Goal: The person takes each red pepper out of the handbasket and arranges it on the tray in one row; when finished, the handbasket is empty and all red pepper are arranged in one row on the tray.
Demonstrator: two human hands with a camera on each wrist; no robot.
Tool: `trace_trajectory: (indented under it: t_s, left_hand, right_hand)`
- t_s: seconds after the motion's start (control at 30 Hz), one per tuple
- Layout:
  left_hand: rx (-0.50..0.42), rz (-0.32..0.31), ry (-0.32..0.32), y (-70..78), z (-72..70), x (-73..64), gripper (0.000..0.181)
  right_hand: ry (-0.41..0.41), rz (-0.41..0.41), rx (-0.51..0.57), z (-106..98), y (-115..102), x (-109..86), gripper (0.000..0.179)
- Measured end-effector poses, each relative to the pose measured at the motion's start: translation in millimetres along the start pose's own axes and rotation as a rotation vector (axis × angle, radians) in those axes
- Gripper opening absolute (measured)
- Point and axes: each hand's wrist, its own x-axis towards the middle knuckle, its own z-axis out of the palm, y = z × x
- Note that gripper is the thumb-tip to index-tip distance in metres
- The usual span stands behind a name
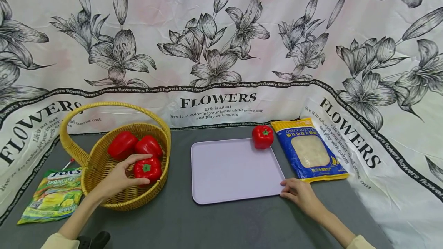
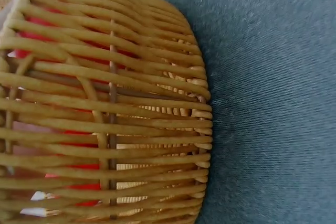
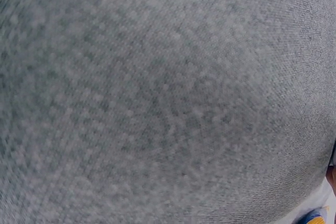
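Observation:
At the left, a yellow wicker basket (image 1: pixel 126 203) holds red bell peppers. My left hand (image 1: pixel 115 180) reaches over its front rim and grips a red bell pepper (image 1: pixel 147 170), thumb below and fingers above the green stem end. Two more red peppers (image 1: pixel 122 145) lie behind it in the basket. In the left wrist view the basket's woven wall (image 2: pixel 105 114) covers most of the hand, with red showing through gaps. My right hand (image 1: pixel 301 195) pinches the near right corner of a pale lilac tray (image 1: pixel 237 172). Another red pepper (image 1: pixel 262 137) sits at the tray's far right corner.
A blue and yellow orecchiette pasta bag (image 1: pixel 308 151) lies right of the tray. Left of the basket is a green and yellow Fox's candy bag (image 1: pixel 53 197). The basket's tall handle (image 1: pixel 114 104) arches over it. Flower-printed cloth (image 1: pixel 214 49) hangs behind the grey tabletop (image 1: pixel 235 226).

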Motion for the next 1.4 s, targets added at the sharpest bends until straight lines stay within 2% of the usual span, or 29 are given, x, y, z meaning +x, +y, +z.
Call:
trace_trajectory:
  t_s: [0.13,0.37,0.67,0.8,0.97,1.03,1.1,1.23,1.4]
  left_hand:
    - [-0.023,-0.035,-0.052,-3.4,4.2,4.9,0.070]
    - [0.011,-0.053,0.021,-3.8,6.0,10.8,0.064]
    - [0.013,-0.113,0.033,10.5,3.0,9.3,0.064]
    - [-0.004,-0.131,-0.028,8.0,2.4,4.7,0.070]
    - [-0.141,-0.054,-0.168,-2.6,-5.1,-2.8,0.075]
    - [-0.157,-0.038,-0.180,-4.4,-9.3,-4.6,0.073]
    - [-0.117,-0.045,-0.158,-4.5,-13.7,-6.6,0.071]
    - [0.011,-0.070,-0.046,-2.1,-17.9,-10.8,0.070]
    - [0.056,-0.077,0.035,4.2,-15.2,-12.0,0.068]
  right_hand:
    - [-0.009,0.007,0.013,1,0,-0.6,0.029]
    - [-0.012,0.026,0.019,2,-2,-0.1,0.028]
    - [-0.031,0.061,0.049,0,-3,4.6,0.025]
    - [-0.042,0.077,0.048,-1,-4,4.1,0.025]
    - [-0.044,0.074,0.047,-2,-4,3.2,0.025]
    - [-0.040,0.075,0.044,-2,-4,2.5,0.026]
    - [-0.036,0.075,0.044,-2,-4,1.8,0.027]
    - [-0.040,0.088,0.047,-2,-5,1.8,0.027]
    - [-0.043,0.094,0.042,-3,-5,2.1,0.026]
